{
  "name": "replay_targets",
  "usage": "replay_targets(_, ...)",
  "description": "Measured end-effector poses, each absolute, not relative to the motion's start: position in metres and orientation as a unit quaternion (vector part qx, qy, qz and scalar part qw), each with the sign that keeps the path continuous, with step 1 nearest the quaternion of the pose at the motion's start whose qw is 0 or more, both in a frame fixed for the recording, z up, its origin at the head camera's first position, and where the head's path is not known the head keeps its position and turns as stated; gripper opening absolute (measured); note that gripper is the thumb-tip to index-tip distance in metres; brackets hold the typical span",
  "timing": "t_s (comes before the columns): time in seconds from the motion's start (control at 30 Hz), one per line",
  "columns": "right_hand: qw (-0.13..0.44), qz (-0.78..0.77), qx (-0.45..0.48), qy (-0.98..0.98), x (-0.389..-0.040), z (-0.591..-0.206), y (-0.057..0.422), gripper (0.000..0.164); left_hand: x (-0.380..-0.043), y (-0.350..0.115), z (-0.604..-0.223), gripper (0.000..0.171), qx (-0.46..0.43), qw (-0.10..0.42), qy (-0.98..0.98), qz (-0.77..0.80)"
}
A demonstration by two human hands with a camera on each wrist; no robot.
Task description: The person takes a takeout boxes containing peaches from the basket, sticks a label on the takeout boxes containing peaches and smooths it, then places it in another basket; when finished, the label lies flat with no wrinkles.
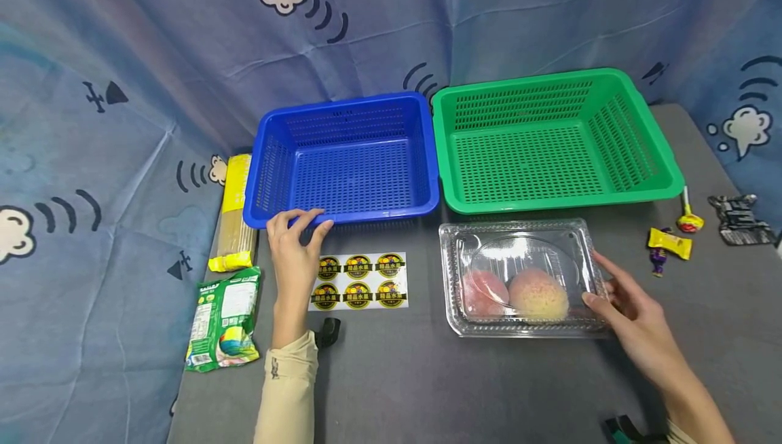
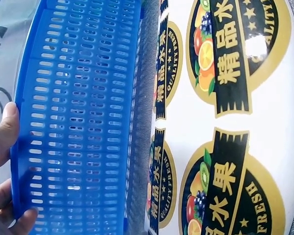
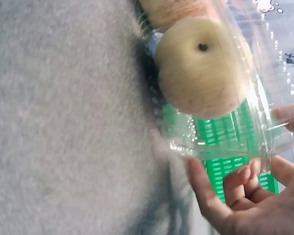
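Observation:
My left hand (image 1: 292, 254) is at the front rim of a blue plastic basket (image 1: 385, 214), its fingers bent over the edge. In the left wrist view, fingertips and thumb pinch that rim from both sides. My right hand (image 1: 638, 325) grips the right end of a clear plastic clamshell box (image 1: 451, 264), thumb on the near side. Inside the closed box lie two peaches (image 1: 539, 294), one pale and showing its stem hollow in the right wrist view. A sheet of round fruit stickers (image 1: 359, 282) lies just right of my left hand.
A green basket (image 1: 559, 205) stands right of the blue one. Yellow-wrapped noodles (image 1: 237, 216) and a green snack bag (image 1: 225, 322) lie at left. At right are a lollipop (image 1: 690, 220), small wrapped candies (image 1: 671, 244) and a black-silver packet (image 1: 740, 220). Patterned cloth hangs behind and at left.

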State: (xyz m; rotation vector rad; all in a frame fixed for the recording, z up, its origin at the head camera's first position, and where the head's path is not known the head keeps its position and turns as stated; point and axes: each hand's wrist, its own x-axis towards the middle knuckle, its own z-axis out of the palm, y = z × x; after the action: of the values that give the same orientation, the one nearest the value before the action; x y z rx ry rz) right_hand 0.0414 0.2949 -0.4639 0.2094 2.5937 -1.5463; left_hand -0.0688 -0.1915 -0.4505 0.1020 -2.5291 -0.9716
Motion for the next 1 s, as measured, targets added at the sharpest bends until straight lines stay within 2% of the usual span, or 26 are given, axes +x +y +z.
replay_targets(0.37, 0.059, -0.482, 0.054, 0.872, 0.04, -0.464, 0.298, 0.07, -0.069, -0.192, -0.452, 0.033, 0.036, 0.217, -0.91, -0.351)
replay_targets(0.67, 0.084, -0.46, 0.074, 0.881, 0.04, -0.465, 0.299, 0.07, -0.066, -0.195, -0.453, 0.042, 0.037, 0.209, -0.911, -0.352)
replay_targets(0.77, 0.086, -0.459, 0.076, 0.881, 0.041, -0.465, 0.299, 0.07, -0.063, -0.196, -0.454, 0.041, 0.036, 0.223, -0.906, -0.358)
replay_targets(1.0, 0.084, -0.466, 0.083, 0.877, 0.04, -0.466, 0.299, 0.069, -0.049, -0.199, -0.457, 0.03, 0.077, 0.296, -0.881, -0.362)
